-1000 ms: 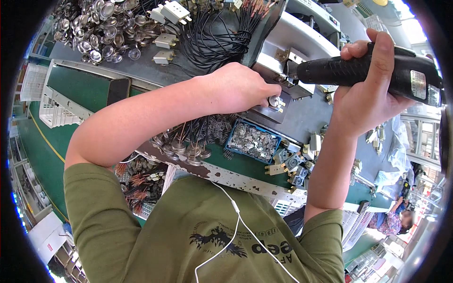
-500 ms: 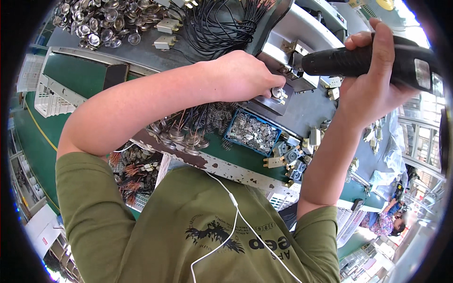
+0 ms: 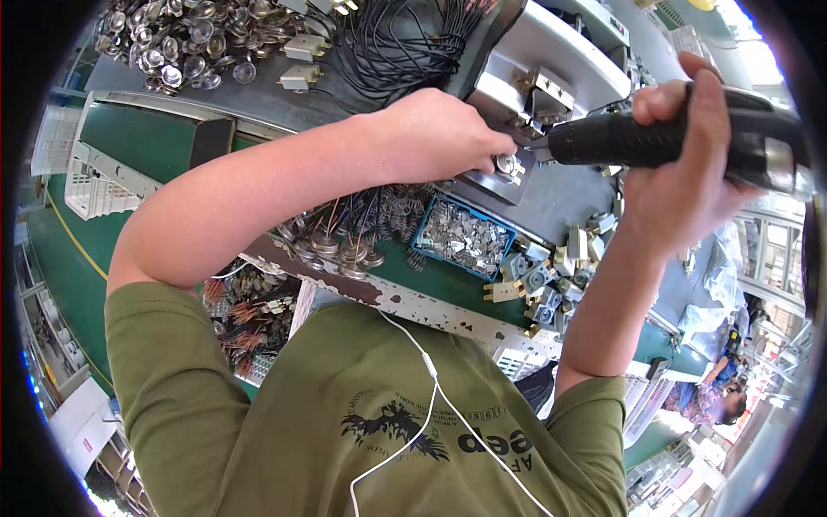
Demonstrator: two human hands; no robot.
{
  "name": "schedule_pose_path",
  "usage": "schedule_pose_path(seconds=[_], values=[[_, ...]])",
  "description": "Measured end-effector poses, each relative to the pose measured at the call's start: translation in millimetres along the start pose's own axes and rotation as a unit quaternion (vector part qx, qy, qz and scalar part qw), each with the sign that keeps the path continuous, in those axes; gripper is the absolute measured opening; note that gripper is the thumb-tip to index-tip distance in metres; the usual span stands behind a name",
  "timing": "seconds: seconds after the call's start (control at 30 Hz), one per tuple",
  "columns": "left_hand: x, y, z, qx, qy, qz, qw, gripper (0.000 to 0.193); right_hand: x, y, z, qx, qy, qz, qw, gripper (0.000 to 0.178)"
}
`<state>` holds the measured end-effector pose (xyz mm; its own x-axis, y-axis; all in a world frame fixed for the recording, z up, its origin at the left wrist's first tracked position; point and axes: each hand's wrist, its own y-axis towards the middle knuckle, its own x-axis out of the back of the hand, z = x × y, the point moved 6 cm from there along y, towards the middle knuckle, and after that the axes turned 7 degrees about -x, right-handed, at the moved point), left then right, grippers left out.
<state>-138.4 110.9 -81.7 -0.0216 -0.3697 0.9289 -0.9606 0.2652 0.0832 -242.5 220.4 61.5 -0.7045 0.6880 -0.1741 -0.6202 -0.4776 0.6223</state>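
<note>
My right hand [image 3: 680, 164] grips a black electric screwdriver [image 3: 612, 138], its fingers wrapped round the body. The driver's tip points left, close beside a small round metal part with brass-coloured prongs [image 3: 506, 165]. That part rests on a grey metal block [image 3: 495, 187], where my left hand [image 3: 452, 133] holds it with closed fingers; the fingertips partly cover it. Whether the tip touches the part cannot be made out. Just behind the block stands a metal machine with a small box-like front [image 3: 550, 90].
Metal cups [image 3: 194, 52] are heaped at the far left, near a bundle of black cables [image 3: 401, 60]. In front of the block, a blue-rimmed tray [image 3: 463, 239] holds small metal pieces. White and grey plug parts [image 3: 534, 276] lie to its right. Another person [image 3: 702, 401] is at far right.
The screwdriver has swung away from the machine's front, and its tip is now down by the round part on the block. My left hand stays almost in place.
</note>
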Motion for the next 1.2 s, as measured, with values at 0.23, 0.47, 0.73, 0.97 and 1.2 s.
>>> schedule_pose_path(seconds=[0.23,0.47,0.73,0.97,1.2], values=[[3,4,3,0.004,0.011,0.012,1.000,0.027,10,-18,-7,0.004,-0.041,-0.019,0.999,0.016],[2,4,2,0.019,0.012,0.026,0.999,0.027,7,-25,-14,-0.001,-0.063,-0.005,0.998,0.013],[3,3,0,0.023,0.016,0.037,0.999,0.026,6,-29,-18,0.023,-0.106,0.002,0.994,0.014],[4,8,-2,0.015,0.029,0.031,0.999,0.025,9,-30,-20,0.031,-0.080,0.021,0.996,0.012],[12,7,-2,-0.008,-0.029,0.100,0.995,0.025,-9,-44,-14,-0.069,-0.210,-0.049,0.974,0.031]])
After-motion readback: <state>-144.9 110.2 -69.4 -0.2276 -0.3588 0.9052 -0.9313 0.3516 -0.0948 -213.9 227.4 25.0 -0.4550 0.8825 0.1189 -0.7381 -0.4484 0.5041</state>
